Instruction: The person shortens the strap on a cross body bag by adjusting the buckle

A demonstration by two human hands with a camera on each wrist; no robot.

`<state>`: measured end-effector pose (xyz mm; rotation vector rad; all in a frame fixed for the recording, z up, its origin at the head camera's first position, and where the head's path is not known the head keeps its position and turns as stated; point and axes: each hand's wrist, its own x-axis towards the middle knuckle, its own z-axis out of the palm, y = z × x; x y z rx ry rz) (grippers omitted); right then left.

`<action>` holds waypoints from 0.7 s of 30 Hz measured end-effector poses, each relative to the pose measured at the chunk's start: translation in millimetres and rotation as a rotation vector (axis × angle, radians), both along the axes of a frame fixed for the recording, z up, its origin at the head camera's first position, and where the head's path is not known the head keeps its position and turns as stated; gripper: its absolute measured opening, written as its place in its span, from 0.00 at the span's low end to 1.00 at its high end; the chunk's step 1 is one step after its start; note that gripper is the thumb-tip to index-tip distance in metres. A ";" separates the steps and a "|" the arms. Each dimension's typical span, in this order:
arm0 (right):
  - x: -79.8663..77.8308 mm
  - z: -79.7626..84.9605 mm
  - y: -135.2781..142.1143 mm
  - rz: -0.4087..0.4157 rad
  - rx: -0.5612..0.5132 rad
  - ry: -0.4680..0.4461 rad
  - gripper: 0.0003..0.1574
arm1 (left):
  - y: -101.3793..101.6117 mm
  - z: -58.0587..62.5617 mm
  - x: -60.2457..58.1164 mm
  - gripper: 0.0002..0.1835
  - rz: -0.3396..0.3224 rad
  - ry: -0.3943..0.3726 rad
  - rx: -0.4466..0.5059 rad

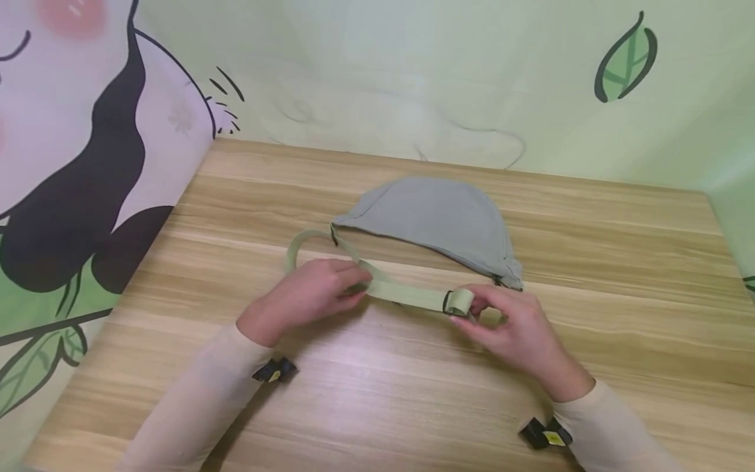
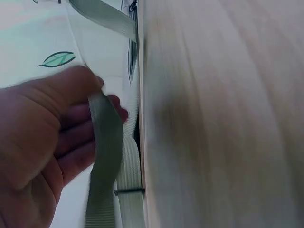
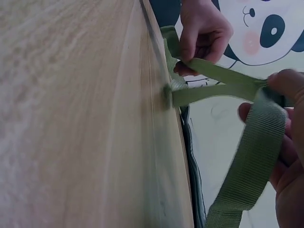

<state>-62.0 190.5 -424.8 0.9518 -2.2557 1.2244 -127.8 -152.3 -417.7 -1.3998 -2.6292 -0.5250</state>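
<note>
A light-green wall covering [image 1: 366, 78] is enclosing the work area at the rear and sides, its panda print [image 1: 118, 118] filling the left. Below it, the wood-grain worktop [image 1: 354, 406] is carrying the assembly. Two pale sleeves [image 1: 200, 393] are reaching in from the near edge. The grey bag [image 1: 433, 219] is lying on the worktop beyond the hands, its curved edge facing the rear wall. The green strap [image 1: 407, 293] is running from the bag's left corner, looping beside the left hand [image 1: 312, 292] and passing in front of the bag to the right hand [image 1: 513, 321]. The left grip is pinching the strap between thumb and fingers, partly hiding it. The right grip is pinching the strap's folded end, next to the slider. Black wrist units [image 1: 275, 371] are sitting at both cuffs. The small black slider [image 1: 446, 301] is encircling the strap.
</note>
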 end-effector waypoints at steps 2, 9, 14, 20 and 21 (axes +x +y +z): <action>1.0 1.0 1.8 -0.014 -0.022 -0.013 0.34 | -3.2 -0.9 -0.3 0.11 0.029 0.007 -0.018; 3.4 5.0 11.4 -0.033 -0.039 -0.068 0.33 | -18.2 3.2 -3.9 0.11 0.110 -0.025 -0.035; 4.2 4.5 14.9 -0.044 -0.022 -0.065 0.34 | -25.2 6.8 -5.5 0.11 0.138 -0.029 -0.064; 3.3 4.7 17.8 -0.042 0.012 -0.056 0.34 | -33.1 6.9 -5.5 0.12 0.163 -0.045 -0.073; 3.2 5.1 17.4 -0.038 0.016 -0.056 0.34 | -33.4 6.5 -6.0 0.12 0.163 -0.046 -0.079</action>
